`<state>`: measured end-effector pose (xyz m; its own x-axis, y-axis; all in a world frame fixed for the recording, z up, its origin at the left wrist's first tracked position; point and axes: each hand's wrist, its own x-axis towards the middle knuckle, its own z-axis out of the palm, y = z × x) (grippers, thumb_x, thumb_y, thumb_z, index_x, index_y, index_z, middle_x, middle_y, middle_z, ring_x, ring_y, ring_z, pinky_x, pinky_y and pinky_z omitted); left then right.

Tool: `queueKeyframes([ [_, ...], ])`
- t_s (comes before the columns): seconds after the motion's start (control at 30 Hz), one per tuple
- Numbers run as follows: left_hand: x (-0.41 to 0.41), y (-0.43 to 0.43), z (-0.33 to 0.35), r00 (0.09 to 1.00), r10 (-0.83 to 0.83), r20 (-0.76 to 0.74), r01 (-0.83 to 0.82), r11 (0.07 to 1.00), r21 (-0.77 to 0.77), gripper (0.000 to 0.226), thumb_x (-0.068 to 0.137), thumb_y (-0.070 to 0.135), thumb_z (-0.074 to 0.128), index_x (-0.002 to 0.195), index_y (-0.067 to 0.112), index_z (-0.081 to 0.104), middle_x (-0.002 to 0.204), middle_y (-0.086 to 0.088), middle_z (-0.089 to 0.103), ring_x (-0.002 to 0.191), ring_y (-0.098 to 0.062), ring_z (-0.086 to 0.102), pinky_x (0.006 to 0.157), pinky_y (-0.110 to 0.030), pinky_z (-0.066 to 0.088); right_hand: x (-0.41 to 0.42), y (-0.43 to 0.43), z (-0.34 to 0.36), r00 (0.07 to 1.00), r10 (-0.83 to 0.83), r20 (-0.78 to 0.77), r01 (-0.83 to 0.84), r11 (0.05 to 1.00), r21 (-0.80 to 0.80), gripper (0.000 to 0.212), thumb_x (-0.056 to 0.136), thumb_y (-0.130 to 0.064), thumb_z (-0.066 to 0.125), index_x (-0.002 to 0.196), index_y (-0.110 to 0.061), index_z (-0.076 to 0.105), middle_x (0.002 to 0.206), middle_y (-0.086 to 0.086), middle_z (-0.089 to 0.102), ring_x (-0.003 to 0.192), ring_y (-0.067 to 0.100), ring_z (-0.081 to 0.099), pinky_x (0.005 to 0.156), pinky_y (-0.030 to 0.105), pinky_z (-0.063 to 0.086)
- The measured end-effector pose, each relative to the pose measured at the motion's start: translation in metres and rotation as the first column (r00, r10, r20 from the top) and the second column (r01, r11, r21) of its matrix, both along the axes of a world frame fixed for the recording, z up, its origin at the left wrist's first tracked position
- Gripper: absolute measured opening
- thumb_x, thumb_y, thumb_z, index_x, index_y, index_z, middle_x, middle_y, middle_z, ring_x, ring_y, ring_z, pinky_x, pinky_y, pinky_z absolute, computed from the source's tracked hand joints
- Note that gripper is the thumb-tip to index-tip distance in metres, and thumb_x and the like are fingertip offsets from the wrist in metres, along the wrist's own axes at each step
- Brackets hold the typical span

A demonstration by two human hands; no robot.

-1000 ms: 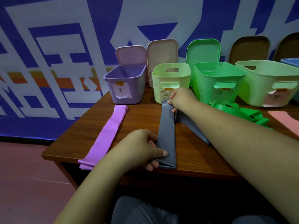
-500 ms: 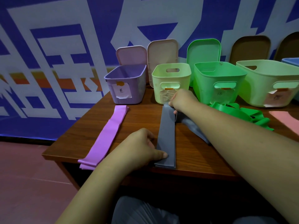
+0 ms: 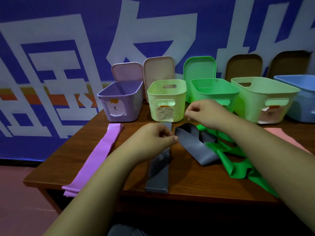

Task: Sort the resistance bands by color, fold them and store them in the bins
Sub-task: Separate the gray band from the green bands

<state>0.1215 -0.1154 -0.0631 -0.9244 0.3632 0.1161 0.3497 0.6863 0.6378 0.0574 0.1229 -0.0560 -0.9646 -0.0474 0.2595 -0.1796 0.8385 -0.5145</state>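
Left hand (image 3: 156, 138), centre frame, curls thumb and fingers onto the folded grey band (image 3: 157, 178), pinching it mid-length on the desk (image 3: 68, 160). Right hand (image 3: 204, 113) hovers curled just right of the pale green bin (image 3: 167, 99); I cannot tell whether it holds anything. A loose grey band (image 3: 196, 147) and green bands (image 3: 238, 167) lie to the right, and a purple band (image 3: 97, 159) lies to the left.
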Motion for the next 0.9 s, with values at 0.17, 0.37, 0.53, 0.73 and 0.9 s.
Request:
queueKeyframes([
  [0.17, -0.049, 0.036, 0.008, 0.992, -0.029, -0.120, 0.011, 0.988, -0.154, 0.039, 0.094, 0.032, 0.075, 0.131, 0.022, 0.065, 0.114, 0.002, 0.067, 0.102, -0.016, 0.064, 0.089, -0.032, 0.053, 0.018, 0.036, -0.019, 0.998, 0.027, -0.056, -0.026, 0.999, 0.021, 0.011, 0.101, -0.034, 0.070, 0.095, -0.031, 0.078, 0.084, -0.017, 0.071, 0.081, 0.002, 0.064, 0.067, 0.024, 0.046],
  [0.37, -0.099, 0.041, -0.011, 0.990, -0.128, -0.063, 0.099, 0.932, -0.348, 0.025, 0.086, 0.026, 0.085, 0.109, 0.023, 0.076, 0.102, 0.004, 0.073, 0.095, -0.019, 0.068, 0.085, -0.036, 0.059, 0.020, 0.048, -0.049, 0.997, 0.050, -0.057, -0.054, 0.997, -0.061, 0.011, 0.099, -0.035, 0.068, 0.095, -0.033, 0.079, 0.089, -0.016, 0.075, 0.085, 0.000, 0.067, 0.077, 0.032, 0.056],
  [0.53, -0.108, 0.036, -0.020, 0.994, -0.102, -0.041, 0.106, 0.987, 0.120, 0.005, 0.095, 0.025, 0.079, 0.098, 0.023, 0.075, 0.094, 0.001, 0.076, 0.090, -0.017, 0.072, 0.089, -0.039, 0.058, 0.017, 0.056, -0.049, 0.995, 0.049, -0.088, -0.059, 0.992, -0.108, 0.017, 0.102, -0.041, 0.064, 0.095, -0.032, 0.076, 0.083, -0.010, 0.074, 0.079, 0.008, 0.066, 0.072, 0.035, 0.053],
  [0.73, -0.088, 0.050, 0.009, 0.993, -0.097, -0.069, 0.119, 0.807, 0.578, 0.009, 0.103, 0.007, 0.066, 0.108, 0.001, 0.069, 0.095, -0.012, 0.075, 0.088, -0.019, 0.072, 0.083, -0.031, 0.061, 0.013, 0.060, -0.053, 0.995, 0.010, -0.098, -0.035, 0.968, -0.247, 0.025, 0.107, -0.044, 0.057, 0.097, -0.029, 0.074, 0.087, -0.006, 0.075, 0.086, 0.009, 0.070, 0.078, 0.034, 0.055],
  [0.9, -0.081, 0.060, 0.053, 0.979, 0.010, -0.204, 0.121, 0.775, 0.620, 0.013, 0.102, 0.013, 0.069, 0.113, 0.011, 0.074, 0.101, -0.008, 0.078, 0.094, -0.020, 0.077, 0.081, -0.037, 0.063, 0.015, 0.057, -0.054, 0.999, -0.003, -0.046, -0.010, 0.960, -0.280, 0.033, 0.109, -0.045, 0.055, 0.087, -0.027, 0.071, 0.079, -0.007, 0.071, 0.075, 0.001, 0.063, 0.065, 0.020, 0.044],
])
